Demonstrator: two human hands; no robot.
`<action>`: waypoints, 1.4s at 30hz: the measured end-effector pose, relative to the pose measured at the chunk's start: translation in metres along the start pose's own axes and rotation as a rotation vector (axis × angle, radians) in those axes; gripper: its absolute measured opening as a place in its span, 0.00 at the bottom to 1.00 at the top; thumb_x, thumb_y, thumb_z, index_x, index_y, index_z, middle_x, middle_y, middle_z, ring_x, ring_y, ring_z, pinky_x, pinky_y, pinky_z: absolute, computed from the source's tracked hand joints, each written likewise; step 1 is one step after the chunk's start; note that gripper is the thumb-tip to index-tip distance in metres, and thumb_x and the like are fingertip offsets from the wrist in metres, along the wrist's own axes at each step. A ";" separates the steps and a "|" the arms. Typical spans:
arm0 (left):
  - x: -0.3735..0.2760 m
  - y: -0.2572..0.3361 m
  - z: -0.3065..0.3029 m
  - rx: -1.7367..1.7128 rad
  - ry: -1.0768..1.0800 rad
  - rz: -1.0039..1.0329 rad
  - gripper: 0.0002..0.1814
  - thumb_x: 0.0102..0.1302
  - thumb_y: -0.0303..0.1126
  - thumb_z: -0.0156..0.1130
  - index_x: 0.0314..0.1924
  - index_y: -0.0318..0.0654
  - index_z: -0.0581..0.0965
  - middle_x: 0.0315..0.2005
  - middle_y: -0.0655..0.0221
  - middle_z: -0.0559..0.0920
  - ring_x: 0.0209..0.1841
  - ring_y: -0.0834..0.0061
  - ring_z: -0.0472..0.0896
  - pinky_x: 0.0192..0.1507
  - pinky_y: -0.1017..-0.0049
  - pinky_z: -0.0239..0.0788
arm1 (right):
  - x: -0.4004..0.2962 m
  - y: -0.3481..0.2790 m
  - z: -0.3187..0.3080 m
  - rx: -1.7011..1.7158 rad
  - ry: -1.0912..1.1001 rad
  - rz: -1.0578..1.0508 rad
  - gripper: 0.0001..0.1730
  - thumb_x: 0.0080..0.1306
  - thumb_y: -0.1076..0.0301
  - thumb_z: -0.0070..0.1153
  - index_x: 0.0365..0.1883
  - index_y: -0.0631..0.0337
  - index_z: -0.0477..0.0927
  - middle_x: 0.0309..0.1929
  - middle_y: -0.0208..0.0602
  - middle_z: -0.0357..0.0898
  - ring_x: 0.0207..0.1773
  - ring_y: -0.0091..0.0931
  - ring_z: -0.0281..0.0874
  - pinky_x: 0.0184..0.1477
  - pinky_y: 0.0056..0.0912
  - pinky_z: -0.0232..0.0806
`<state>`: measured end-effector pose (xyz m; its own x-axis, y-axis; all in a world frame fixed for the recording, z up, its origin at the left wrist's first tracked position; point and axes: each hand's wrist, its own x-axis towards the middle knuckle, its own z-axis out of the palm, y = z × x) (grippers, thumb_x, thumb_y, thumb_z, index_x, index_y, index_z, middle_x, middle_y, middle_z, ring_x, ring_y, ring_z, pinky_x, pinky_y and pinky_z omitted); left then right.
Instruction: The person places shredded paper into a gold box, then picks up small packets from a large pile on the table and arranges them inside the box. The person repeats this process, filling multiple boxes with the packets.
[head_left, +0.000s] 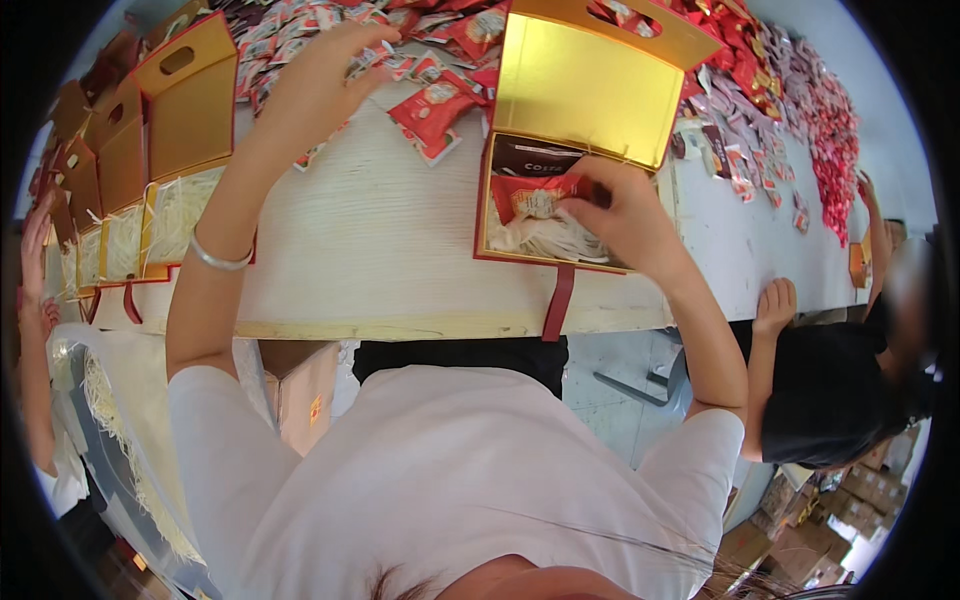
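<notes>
My left hand (330, 75), with a silver bangle on its wrist, reaches over a pile of small red-and-white packets (281, 49) at the table's far side. Its thumb and fingers are apart, with packets visible between them. My right hand (626, 214) is inside an open red gift box with a gold lining (592, 82). There its thumb and fingers pinch the right end of a red printed packet (529, 196). Behind that packet lies a dark brown packet (532, 156) bearing writing. Pale shredded paper filler (547, 238) covers the front of the box.
More open boxes with filler (187, 112) stand in a row at left. Red packets (431, 112) lie beyond the middle of the table (360, 247); further heaps (810, 97) lie right. A co-worker (825, 390) is at right, another person's arm (34, 300) at left. A filler-lined bin (120, 420) stands below.
</notes>
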<state>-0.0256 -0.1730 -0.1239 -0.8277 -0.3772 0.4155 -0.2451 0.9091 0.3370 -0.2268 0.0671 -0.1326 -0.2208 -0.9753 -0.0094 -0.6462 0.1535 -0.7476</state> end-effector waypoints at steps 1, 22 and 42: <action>-0.001 -0.006 0.007 -0.003 -0.069 -0.064 0.18 0.59 0.31 0.59 0.50 0.40 0.73 0.48 0.62 0.74 0.48 0.64 0.74 0.48 0.72 0.66 | 0.002 0.000 0.007 -0.128 0.026 -0.056 0.09 0.53 0.70 0.61 0.29 0.63 0.74 0.19 0.31 0.70 0.23 0.24 0.67 0.27 0.27 0.60; 0.032 -0.062 0.028 0.471 0.014 -0.343 0.21 0.51 0.35 0.66 0.47 0.46 0.75 0.37 0.65 0.80 0.40 0.61 0.78 0.41 0.66 0.68 | -0.020 -0.035 -0.019 -0.294 0.310 -0.168 0.20 0.51 0.64 0.65 0.40 0.63 0.75 0.32 0.38 0.76 0.32 0.32 0.75 0.31 0.30 0.66; -0.012 0.125 0.027 -1.280 -0.024 -0.281 0.17 0.58 0.30 0.64 0.45 0.33 0.71 0.37 0.71 0.76 0.40 0.81 0.75 0.44 0.80 0.67 | -0.008 -0.035 -0.004 0.745 0.216 -0.208 0.06 0.61 0.76 0.54 0.37 0.67 0.73 0.30 0.29 0.75 0.28 0.13 0.68 0.28 0.16 0.62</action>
<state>-0.0598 -0.0498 -0.1095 -0.8390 -0.5100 0.1895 0.2297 -0.0162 0.9731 -0.2050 0.0701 -0.1039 -0.3352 -0.9082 0.2506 -0.0487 -0.2489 -0.9673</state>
